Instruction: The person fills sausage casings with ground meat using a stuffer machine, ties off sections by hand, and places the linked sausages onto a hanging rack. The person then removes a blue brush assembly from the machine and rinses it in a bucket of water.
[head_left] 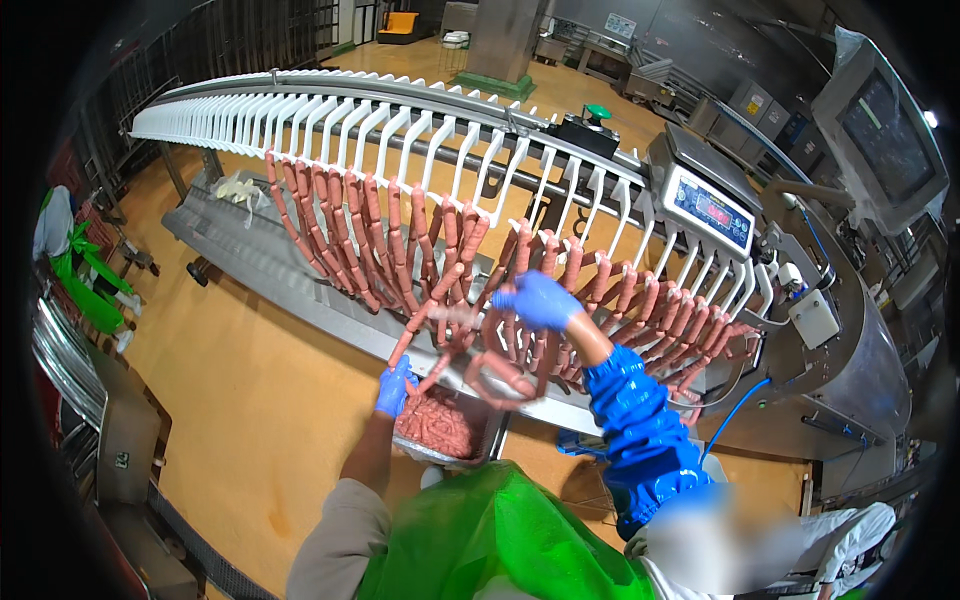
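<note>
My left hand (396, 388), in a blue glove, is closed on the lower end of a linked sausage string (424, 318) that slants up toward the rack. My right hand (541, 301), gloved in blue with a blue oversleeve, reaches up among the hanging links. Its fingers are closed round a looped string of sausages (503, 378), blurred by motion below it. Rows of linked sausages (355, 225) hang from the white hooks (385, 135) of a long rail. Below my left hand, a bin (488, 440) holds a heap of pinkish sausages (440, 422).
A metal trough (245, 255) runs under the hooks. Toward the right stand a scale with a lit display (712, 208), a screen on an arm (888, 130) and a steel machine (850, 365). Another person in white (850, 535) is at the lower right.
</note>
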